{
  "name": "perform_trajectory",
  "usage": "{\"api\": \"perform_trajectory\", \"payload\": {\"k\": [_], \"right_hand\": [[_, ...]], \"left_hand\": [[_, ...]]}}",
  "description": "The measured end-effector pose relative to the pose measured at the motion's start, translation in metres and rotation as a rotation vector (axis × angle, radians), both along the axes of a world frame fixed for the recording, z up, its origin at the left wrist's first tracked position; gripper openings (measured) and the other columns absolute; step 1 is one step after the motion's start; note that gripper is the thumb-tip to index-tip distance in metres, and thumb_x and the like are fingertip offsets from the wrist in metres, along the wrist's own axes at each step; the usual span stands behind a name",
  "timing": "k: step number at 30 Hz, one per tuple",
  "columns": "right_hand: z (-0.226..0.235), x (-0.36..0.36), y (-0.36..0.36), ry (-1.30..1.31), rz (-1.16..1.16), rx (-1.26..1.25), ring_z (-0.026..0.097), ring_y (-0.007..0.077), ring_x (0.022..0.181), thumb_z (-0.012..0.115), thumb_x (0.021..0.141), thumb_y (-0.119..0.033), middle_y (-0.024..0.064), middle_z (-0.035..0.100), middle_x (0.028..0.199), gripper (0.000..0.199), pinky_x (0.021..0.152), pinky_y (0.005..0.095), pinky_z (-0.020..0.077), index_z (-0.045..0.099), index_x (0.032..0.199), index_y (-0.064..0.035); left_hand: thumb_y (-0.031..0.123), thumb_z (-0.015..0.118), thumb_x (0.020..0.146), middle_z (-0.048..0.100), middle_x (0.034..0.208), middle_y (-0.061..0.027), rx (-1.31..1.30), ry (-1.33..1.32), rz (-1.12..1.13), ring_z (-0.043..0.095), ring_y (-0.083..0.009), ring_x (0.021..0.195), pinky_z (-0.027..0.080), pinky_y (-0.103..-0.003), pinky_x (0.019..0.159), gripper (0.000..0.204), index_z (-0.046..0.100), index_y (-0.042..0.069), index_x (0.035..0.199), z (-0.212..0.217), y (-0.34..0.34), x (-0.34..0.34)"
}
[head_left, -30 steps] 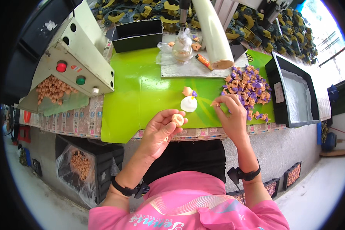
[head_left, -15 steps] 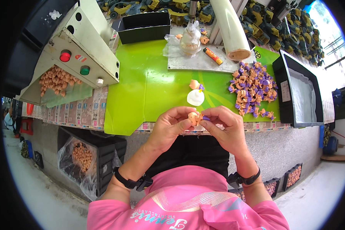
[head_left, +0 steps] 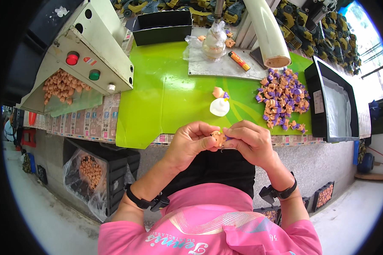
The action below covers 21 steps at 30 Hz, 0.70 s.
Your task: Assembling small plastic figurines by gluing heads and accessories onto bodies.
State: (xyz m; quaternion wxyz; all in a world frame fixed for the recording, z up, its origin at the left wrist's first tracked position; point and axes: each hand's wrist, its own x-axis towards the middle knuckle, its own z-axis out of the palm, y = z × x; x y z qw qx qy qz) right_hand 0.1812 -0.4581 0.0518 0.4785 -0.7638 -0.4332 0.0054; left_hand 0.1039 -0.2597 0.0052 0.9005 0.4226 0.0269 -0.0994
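Pinching a small peach-and-purple figure (head_left: 218,137) between them, the left hand (head_left: 189,142) and right hand (head_left: 252,143) have thumbs and fingers drawn in tight, just off the near edge of the desk (head_left: 87,121) and above the lap. Beyond, on the glossy green mat (head_left: 147,97), sits a white bottle (head_left: 219,108) with a yellow tip. A heap of figures (head_left: 284,100) fills the right, near a black tray (head_left: 318,114). The widest green stretch runs from the bottle leftward to a pale machine (head_left: 108,63) with two buttons; between bottle and heap the gap is narrower. A metal plate (head_left: 206,69) and a black box (head_left: 164,35) border the back. Pale floor (head_left: 342,204) shows below the desk.
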Motion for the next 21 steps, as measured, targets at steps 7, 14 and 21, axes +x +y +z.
{"api": "perform_trajectory", "payload": {"k": [7,14,21], "right_hand": [[0.055,0.048,0.019,-0.265,-0.006,-0.019,0.067,0.0232,0.073,0.074,0.075,-0.008,0.0104,0.068,0.085,0.03,0.065,0.034,0.0524,0.07,0.104,-0.0043],[0.208,0.162,0.08,-1.103,0.069,0.506,0.061,0.0261,0.111,0.066,0.091,-0.021,0.0176,0.062,0.122,0.04,0.093,0.0365,0.0479,0.059,0.124,-0.0004],[0.204,0.192,0.103,-0.851,-0.124,0.127,0.054,0.033,0.121,0.059,0.094,-0.025,0.0189,0.058,0.13,0.042,0.103,0.0393,0.0409,0.055,0.13,-0.0026]], "left_hand": [[0.011,0.066,0.09,0.065,0.107,-0.0081,-0.135,0.147,-0.016,0.066,-0.0194,0.097,0.058,-0.028,0.082,0.032,0.058,0.003,0.12,0.021,0.017,0.001],[0.011,0.062,0.093,0.063,0.107,-0.0061,-0.134,0.083,0.069,0.064,-0.0204,0.104,0.057,-0.03,0.087,0.031,0.057,0.004,0.123,0.024,0.027,0.0],[0.021,0.063,0.093,0.061,0.105,-0.0038,-0.164,0.108,0.058,0.064,-0.0132,0.098,0.055,-0.021,0.069,0.031,0.058,0.009,0.121,0.017,0.053,-0.012]]}}
